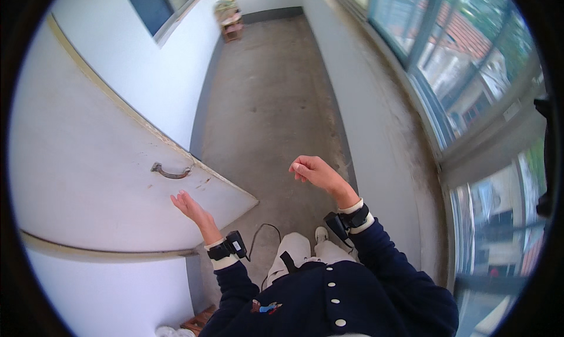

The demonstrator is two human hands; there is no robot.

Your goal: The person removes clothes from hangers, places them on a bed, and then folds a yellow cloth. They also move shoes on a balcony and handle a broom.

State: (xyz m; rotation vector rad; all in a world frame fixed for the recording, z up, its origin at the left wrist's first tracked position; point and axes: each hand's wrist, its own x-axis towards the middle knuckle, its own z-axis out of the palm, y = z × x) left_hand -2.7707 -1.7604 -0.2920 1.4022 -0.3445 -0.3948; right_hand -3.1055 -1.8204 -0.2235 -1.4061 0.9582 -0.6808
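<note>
My left hand [191, 210] is raised near a white door [106, 137], just below its curved metal handle [170, 172]. Its fingers are stretched out, with nothing in them, and a gap shows between hand and handle. Further right and a little higher, my right hand [318, 172] hovers over the floor with its fingers curled in. I see nothing in it. Each wrist wears a black strap with a small box: the left box [235, 243] trails a cable [258, 231], and the right box [338, 224] sits at the cuff.
A narrow concrete floor [264, 90] runs ahead between a white wall [123, 61] and a low wall with a ledge [405, 125] under the windows [458, 49]. A small stand with things piled on it [230, 22] is at the far end. A reddish-brown object [200, 319] lies low at the left.
</note>
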